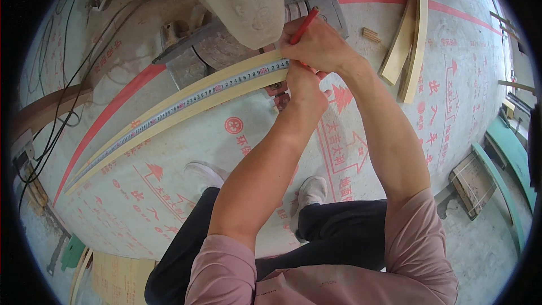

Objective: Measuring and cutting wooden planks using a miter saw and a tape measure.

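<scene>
A long pale wooden strip (237,88) runs from the far left up to my hands, across a grey metal saw base (212,48). Along the strip lies the extended blade of a tape measure (197,96). My left hand (306,83) is closed around the tape at the strip's right part; the tape's case is hidden there. Just above it, my right hand (323,47) grips a red pencil (305,25), its upper end pointing up and right. The right fingers are close against the left hand, and the pencil's lower end is hidden.
A large pale rounded shape (243,5) covers part of the saw. Wooden boards (411,42) and a small wood offcut (371,35) lie to the right. Black cables (84,73) trail at the left. Printed protective sheeting (226,152) covers the floor; a wooden crate (473,183) stands far right.
</scene>
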The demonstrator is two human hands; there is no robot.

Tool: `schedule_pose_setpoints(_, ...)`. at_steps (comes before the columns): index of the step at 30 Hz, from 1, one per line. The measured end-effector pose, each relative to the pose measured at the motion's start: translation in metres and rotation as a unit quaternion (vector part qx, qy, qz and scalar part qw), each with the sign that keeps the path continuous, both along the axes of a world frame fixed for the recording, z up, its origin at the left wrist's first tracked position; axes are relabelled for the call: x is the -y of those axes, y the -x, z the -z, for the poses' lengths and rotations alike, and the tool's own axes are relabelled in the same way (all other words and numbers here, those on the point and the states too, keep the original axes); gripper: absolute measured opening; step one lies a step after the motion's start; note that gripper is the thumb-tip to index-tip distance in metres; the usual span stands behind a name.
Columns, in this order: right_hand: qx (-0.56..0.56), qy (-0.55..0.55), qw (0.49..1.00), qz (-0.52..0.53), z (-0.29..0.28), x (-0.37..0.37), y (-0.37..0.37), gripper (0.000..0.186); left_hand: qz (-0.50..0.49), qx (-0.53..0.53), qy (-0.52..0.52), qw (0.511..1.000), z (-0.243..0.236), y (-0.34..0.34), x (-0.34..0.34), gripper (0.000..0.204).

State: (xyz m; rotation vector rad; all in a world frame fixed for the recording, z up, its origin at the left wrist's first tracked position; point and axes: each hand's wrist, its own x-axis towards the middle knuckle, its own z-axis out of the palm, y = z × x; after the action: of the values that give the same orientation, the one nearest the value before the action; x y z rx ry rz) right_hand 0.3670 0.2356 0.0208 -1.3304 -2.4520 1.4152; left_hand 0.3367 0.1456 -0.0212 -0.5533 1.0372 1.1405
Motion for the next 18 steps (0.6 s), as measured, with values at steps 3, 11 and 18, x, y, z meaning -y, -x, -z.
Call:
schedule_pose_setpoints(3,0.006,-0.012,1.0,-0.007,0.0,-0.001,0.002,0.022,-0.008,-0.011,0.002,1.0,0.001,0.0,0.0,0.041)
schedule_pose_setpoints(11,0.006,-0.016,1.0,-0.01,0.0,0.001,0.001,0.022,-0.045,-0.059,-0.01,0.997,0.012,-0.005,0.001,0.041)
schedule_pose_setpoints(18,0.001,0.011,1.0,0.006,0.002,0.001,-0.001,0.022,-0.04,-0.039,-0.059,0.997,0.024,-0.005,0.004,0.039)
